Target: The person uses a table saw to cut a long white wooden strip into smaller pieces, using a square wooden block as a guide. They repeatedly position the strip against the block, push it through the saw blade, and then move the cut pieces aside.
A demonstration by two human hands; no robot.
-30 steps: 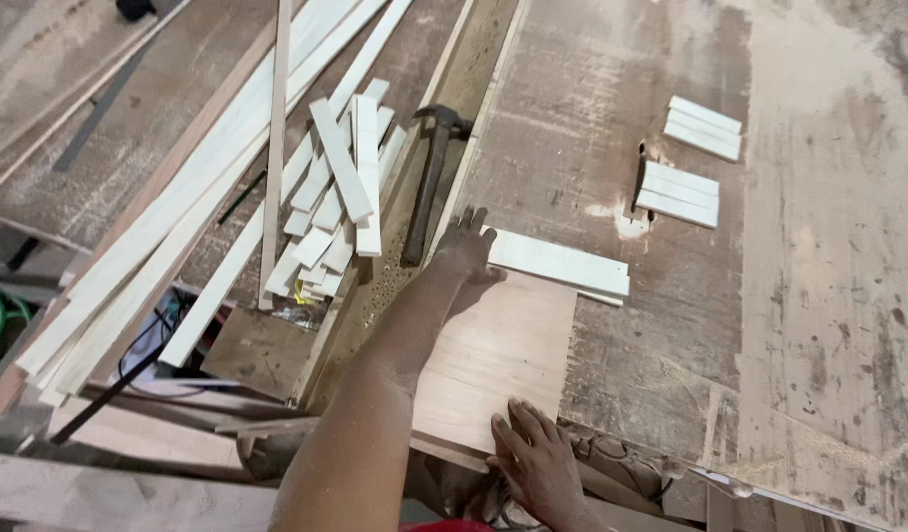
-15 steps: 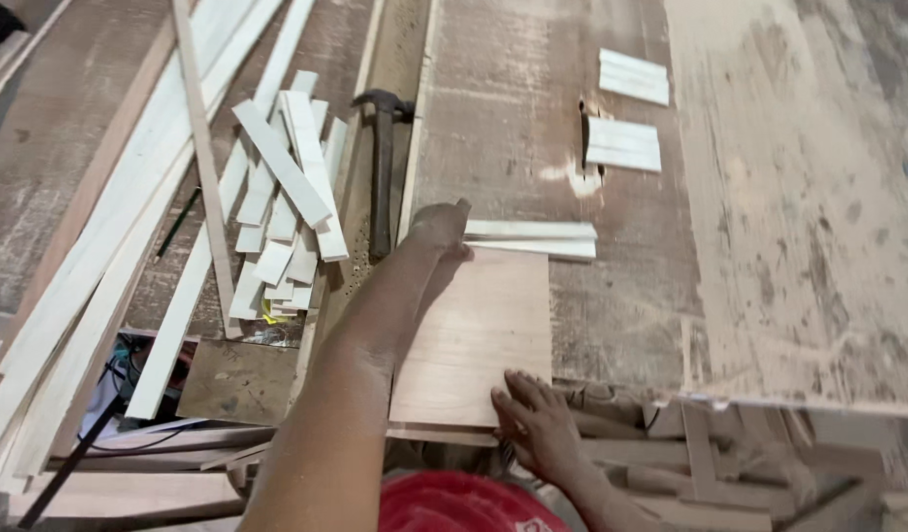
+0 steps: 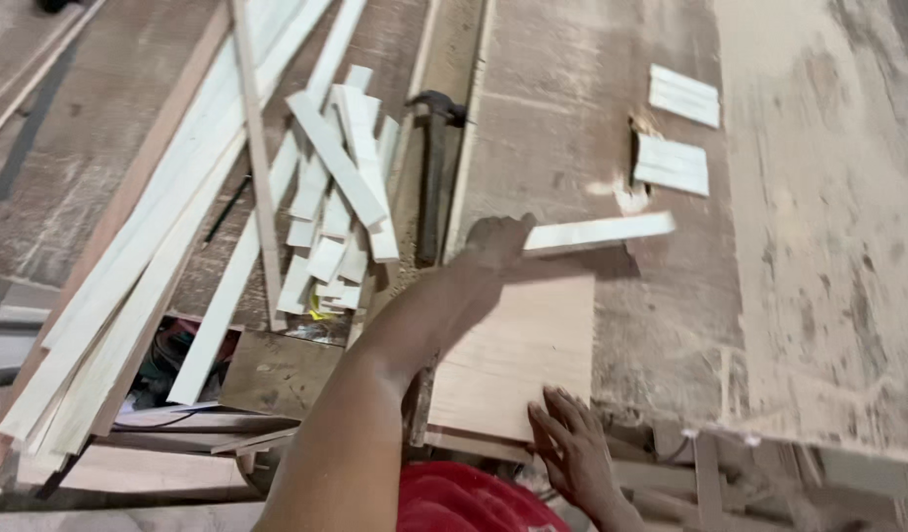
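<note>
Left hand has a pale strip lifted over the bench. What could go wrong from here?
1. The left hand grips the strip at one end only; the far end may swing or drop.
2. The hammer lies right beside that hand and may get knocked.
3. The right hand rests at the board edge, so the board may shift.

We see a dark hammer [image 3: 436,167] lying along the counter [image 3: 818,246] edge, beside a heap of short pale offcuts [image 3: 341,197]. Long pale strips [image 3: 159,256] slant across the left. Two small stacks of cut slats [image 3: 674,164] sit farther right among sawdust.
</note>
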